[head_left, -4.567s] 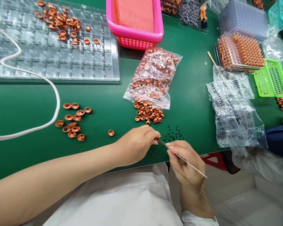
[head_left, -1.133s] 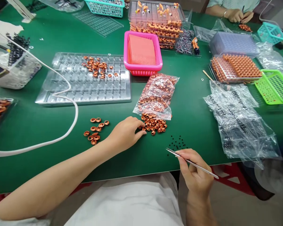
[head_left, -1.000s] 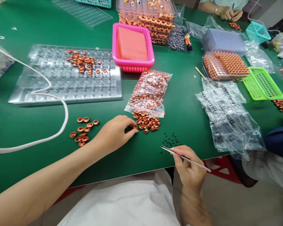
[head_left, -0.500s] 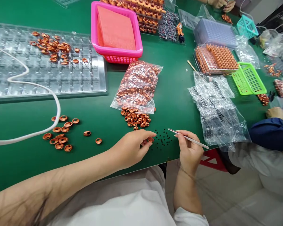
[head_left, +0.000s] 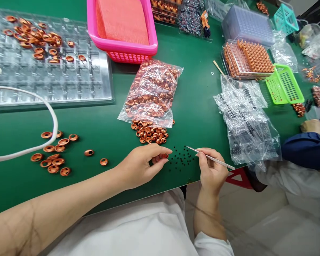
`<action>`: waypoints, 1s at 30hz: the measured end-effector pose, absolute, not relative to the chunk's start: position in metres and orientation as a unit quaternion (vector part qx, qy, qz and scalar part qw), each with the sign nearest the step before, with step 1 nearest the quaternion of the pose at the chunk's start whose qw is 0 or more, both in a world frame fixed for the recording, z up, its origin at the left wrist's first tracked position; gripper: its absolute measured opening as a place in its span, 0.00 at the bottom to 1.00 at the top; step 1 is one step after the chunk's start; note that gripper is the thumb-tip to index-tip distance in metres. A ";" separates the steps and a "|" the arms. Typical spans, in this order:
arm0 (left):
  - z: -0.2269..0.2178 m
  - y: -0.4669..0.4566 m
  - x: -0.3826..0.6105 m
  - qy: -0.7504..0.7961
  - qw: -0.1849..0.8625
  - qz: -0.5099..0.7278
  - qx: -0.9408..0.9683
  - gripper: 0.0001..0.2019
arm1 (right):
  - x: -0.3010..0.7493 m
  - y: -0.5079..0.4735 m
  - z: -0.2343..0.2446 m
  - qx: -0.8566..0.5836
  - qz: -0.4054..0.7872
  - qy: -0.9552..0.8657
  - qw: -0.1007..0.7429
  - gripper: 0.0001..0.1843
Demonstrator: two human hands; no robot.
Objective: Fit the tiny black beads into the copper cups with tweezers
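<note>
Between the thumb and fingers of my left hand (head_left: 141, 164) is a small copper-coloured ring-shaped part (head_left: 165, 156), mostly covered by the fingertips. My right hand (head_left: 213, 169) is closed around slim silver tweezers (head_left: 216, 160), which point to the left. Their tip hovers at or just above the upper edge of a scatter of tiny black dots (head_left: 181, 156); whether it touches one I cannot tell. Just beyond my left hand, a pile of copper-coloured parts (head_left: 152, 133) spills from the mouth of a clear plastic bag (head_left: 152, 90) full of them.
Loose copper-coloured parts (head_left: 53, 156) lie left, beside a white cable (head_left: 53, 121). Behind are a clear moulded tray (head_left: 82, 83) and a pink basket (head_left: 122, 46). Plastic bags (head_left: 245, 121) and a green basket (head_left: 284, 85) lie right. A co-worker's blue sleeve (head_left: 305, 151) shows at far right.
The view has shifted, so the tray, basket and loose parts appear further left. Both hands keep nearly the same pose, with the tweezers' tip still by the black dots.
</note>
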State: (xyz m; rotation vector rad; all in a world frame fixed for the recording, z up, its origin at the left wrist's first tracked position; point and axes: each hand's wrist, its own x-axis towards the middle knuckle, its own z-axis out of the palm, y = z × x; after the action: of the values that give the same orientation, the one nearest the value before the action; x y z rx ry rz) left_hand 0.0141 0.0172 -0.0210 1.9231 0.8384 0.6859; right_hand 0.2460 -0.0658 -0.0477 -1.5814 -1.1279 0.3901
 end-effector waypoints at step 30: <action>-0.022 0.019 0.011 0.375 0.472 0.245 0.759 0.12 | 0.244 -0.061 -0.045 -0.651 0.131 -0.529 0.528 0.05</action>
State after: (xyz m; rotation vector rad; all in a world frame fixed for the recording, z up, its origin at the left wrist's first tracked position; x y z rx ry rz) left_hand 0.0114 0.0191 -0.0222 1.8583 0.9174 0.5995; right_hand 0.2442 -0.0613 -0.0446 -1.5547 -1.2642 0.3133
